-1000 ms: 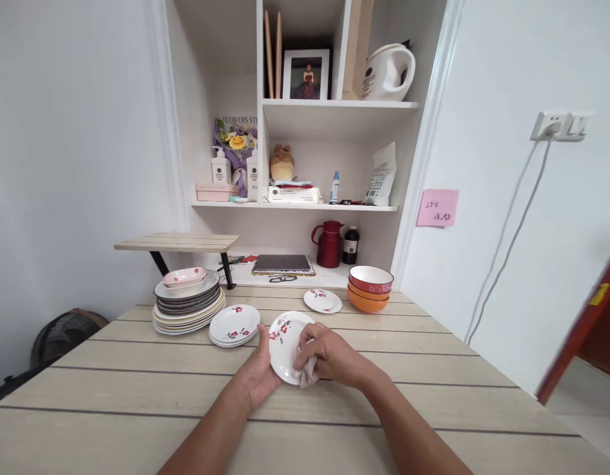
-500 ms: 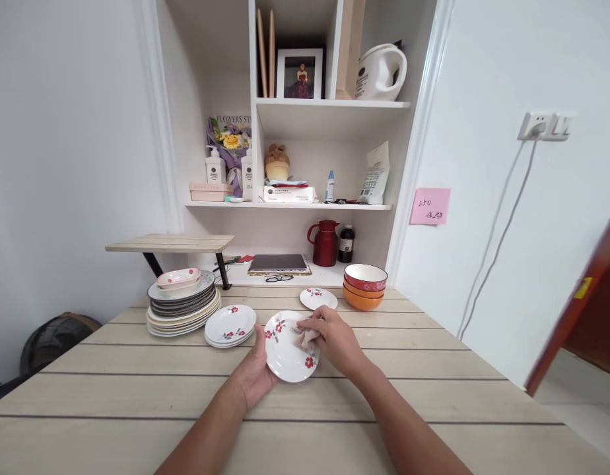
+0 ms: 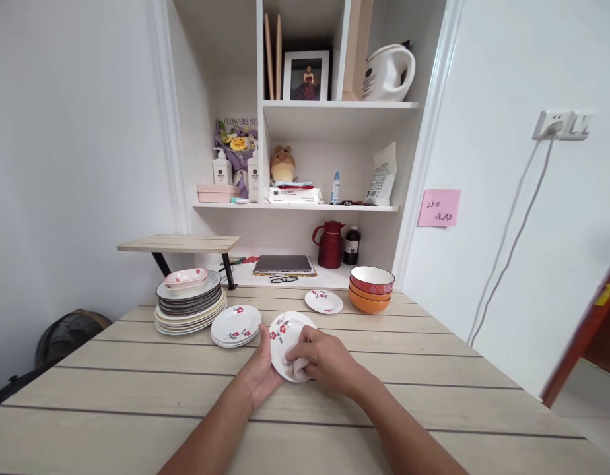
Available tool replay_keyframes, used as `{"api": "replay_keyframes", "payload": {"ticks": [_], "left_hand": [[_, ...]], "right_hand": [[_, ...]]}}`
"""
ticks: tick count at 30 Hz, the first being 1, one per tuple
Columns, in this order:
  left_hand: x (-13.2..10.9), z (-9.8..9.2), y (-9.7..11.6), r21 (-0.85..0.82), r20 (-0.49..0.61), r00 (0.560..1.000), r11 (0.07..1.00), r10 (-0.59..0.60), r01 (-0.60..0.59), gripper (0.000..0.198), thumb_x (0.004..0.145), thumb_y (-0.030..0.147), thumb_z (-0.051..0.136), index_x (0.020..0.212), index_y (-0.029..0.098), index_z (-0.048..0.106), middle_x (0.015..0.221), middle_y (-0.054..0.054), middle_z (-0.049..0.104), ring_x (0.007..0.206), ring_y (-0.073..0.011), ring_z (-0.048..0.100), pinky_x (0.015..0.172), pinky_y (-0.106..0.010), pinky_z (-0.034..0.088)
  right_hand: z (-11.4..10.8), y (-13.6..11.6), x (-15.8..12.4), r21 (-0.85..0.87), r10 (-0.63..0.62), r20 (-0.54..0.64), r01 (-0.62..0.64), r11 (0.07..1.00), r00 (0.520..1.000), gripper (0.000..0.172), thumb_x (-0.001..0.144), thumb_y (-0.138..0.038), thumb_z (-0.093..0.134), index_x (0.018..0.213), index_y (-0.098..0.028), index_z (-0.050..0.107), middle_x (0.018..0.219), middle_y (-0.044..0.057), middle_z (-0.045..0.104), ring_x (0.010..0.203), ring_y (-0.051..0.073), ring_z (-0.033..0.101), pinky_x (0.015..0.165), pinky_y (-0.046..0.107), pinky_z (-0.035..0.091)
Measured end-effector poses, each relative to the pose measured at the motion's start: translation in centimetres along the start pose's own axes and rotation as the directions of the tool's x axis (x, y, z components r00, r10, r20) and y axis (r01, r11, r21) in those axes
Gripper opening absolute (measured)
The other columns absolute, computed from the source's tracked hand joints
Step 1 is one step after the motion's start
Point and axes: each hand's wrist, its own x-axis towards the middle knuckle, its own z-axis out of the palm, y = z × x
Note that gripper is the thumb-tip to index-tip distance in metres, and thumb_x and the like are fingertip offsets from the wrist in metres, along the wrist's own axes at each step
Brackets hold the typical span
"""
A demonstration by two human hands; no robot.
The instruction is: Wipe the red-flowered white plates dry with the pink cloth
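A white plate with red flowers point(image 3: 284, 334) is tilted up above the table, gripped at its left edge by my left hand point(image 3: 260, 375), thumb on the rim and fingers behind. Pinched in my right hand point(image 3: 329, 361) is a pale crumpled cloth point(image 3: 297, 367), pressed against the lower part of the plate's face. The right hand hides the plate's lower right side. To the left lies a short stack of matching flowered plates point(image 3: 234, 322). Another flowered plate point(image 3: 325, 301) lies by itself farther back on the table.
At the left stands a tall stack of plates point(image 3: 190, 309) topped by a pink dotted dish point(image 3: 186, 277), near a small raised shelf point(image 3: 179, 243). Stacked bowls point(image 3: 370, 289) stand back right. Behind are a laptop point(image 3: 284, 264), glasses point(image 3: 284, 280) and a red jug point(image 3: 329, 244).
My right hand has moved the cloth down and slightly left across the plate's face, from its right side to its lower part. The left hand keeps its hold. The whole view has shifted slightly.
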Motion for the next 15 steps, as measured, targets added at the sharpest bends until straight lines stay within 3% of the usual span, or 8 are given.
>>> {"api": "replay_keyframes", "payload": {"ticks": [5,10,13,15], "left_hand": [[0.2,-0.4,-0.1,-0.003,0.062,0.996,0.998,-0.056,0.057,0.082,0.081,0.073,0.031,0.137,0.016,0.047,0.128,-0.016,0.061,0.12,-0.0283,0.056,0.104,-0.043,0.039],[0.2,-0.3,-0.2,0.009,0.031,0.998,0.998,-0.055,0.055,0.077,0.083,0.07,0.034,0.14,0.02,0.043,0.129,-0.014,0.061,0.121,-0.0274,0.055,0.105,-0.044,0.037],[0.1,-0.1,-0.1,0.002,0.02,1.0,1.0,-0.009,0.009,0.077,0.083,0.07,0.034,0.139,0.017,0.044,0.13,-0.015,0.06,0.124,-0.0276,0.053,0.108,-0.044,0.034],[0.1,-0.1,-0.1,-0.024,0.016,1.0,0.999,0.027,-0.026,0.079,0.083,0.07,0.034,0.139,0.016,0.044,0.131,-0.016,0.059,0.125,-0.0281,0.052,0.109,-0.044,0.033]], "right_hand": [[1.4,-0.6,1.2,-0.046,-0.013,-0.178,0.005,0.999,0.984,0.043,0.077,-0.009,0.058,0.106,-0.038,0.07,0.1,0.001,0.06,0.09,0.016,0.056,0.07,0.024,0.039],[1.5,0.6,2.3,-0.15,0.032,-0.349,-0.09,0.985,0.937,0.041,0.079,-0.011,0.06,0.109,-0.037,0.07,0.1,0.004,0.061,0.091,0.02,0.055,0.076,0.03,0.039],[1.1,1.6,1.9,-0.157,0.093,-0.364,-0.159,0.975,0.927,0.039,0.076,-0.011,0.062,0.106,-0.033,0.071,0.097,0.005,0.062,0.089,0.02,0.056,0.072,0.028,0.04],[0.8,2.0,1.2,-0.145,0.113,-0.313,-0.165,0.976,0.943,0.04,0.074,-0.009,0.061,0.104,-0.033,0.072,0.095,0.004,0.062,0.085,0.019,0.057,0.066,0.026,0.039]]}}
